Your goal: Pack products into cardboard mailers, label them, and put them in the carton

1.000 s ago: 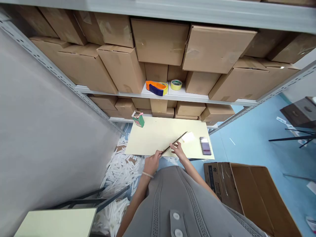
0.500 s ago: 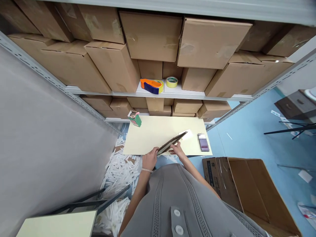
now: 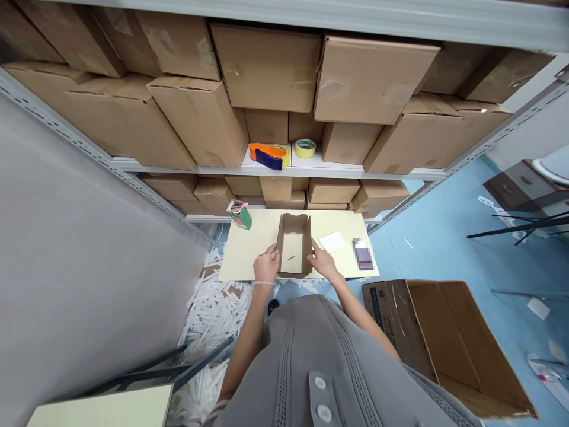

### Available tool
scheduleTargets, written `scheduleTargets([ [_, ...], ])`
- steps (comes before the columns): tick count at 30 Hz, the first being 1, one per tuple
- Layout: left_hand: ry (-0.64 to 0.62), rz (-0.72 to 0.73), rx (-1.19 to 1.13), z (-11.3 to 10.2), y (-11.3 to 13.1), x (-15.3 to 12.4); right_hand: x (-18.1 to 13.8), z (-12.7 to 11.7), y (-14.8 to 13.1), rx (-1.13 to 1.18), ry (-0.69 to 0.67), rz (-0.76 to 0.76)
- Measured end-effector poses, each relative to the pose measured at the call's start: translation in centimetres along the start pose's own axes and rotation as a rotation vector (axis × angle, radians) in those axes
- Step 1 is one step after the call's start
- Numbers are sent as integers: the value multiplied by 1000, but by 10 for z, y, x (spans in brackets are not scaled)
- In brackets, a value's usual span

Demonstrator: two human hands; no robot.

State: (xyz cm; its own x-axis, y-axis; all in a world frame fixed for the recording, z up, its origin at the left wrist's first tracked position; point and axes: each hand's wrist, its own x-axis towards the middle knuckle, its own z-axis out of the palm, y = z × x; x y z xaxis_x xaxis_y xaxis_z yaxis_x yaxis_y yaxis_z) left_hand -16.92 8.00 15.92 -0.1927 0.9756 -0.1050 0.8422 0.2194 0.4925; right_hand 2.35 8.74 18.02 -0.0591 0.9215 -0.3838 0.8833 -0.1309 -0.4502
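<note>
A small brown cardboard box (image 3: 294,245) stands opened into a rectangular tube on the pale yellow table (image 3: 249,252), and I look down through it. My left hand (image 3: 267,268) grips its left wall near the front corner. My right hand (image 3: 324,263) holds its right wall. Both hands press against the box sides with the fingers curled round the edges. A white slip of paper (image 3: 332,241) lies just right of the box, and a purple object (image 3: 362,254) lies further right.
A green and pink carton (image 3: 240,214) stands at the table's back left. An orange-blue tape dispenser (image 3: 268,156) and a yellow tape roll (image 3: 304,147) sit on the shelf among brown boxes. A large open carton (image 3: 448,338) lies on the blue floor at right. White scraps (image 3: 213,320) litter the floor.
The flat folded cardboard that both hands held edge-on has been spread open into a box shape and set upright on the table. The hands moved apart to its two sides.
</note>
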Motion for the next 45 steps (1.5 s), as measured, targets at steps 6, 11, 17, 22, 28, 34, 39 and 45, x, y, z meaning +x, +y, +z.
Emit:
scheduleTargets([
  [6, 4, -33, -107, 10, 6, -2, 14, -12, 1, -144, -34, -7],
  [11, -22, -33, -119, 15, 6, -12, 16, -11, 15, -144, -18, -80],
  [17, -36, -143, -33, 12, -2, -11, 24, -15, 29, -272, -32, -214],
  [22, -34, -129, -82, 11, -7, -3, 38, -21, 26, -288, 34, -225],
  [28, -25, -84, -118, 20, -7, -5, 68, -25, 4, -293, 126, -280],
  [34, 49, -78, -175, 29, -9, -6, 85, -14, -22, -178, 185, -287],
  [39, 76, -121, -229, 32, -9, -5, 68, 5, -25, -100, 342, -150],
  [45, 68, -130, -250, 32, -9, -7, 11, 23, 12, 95, 454, -36],
])
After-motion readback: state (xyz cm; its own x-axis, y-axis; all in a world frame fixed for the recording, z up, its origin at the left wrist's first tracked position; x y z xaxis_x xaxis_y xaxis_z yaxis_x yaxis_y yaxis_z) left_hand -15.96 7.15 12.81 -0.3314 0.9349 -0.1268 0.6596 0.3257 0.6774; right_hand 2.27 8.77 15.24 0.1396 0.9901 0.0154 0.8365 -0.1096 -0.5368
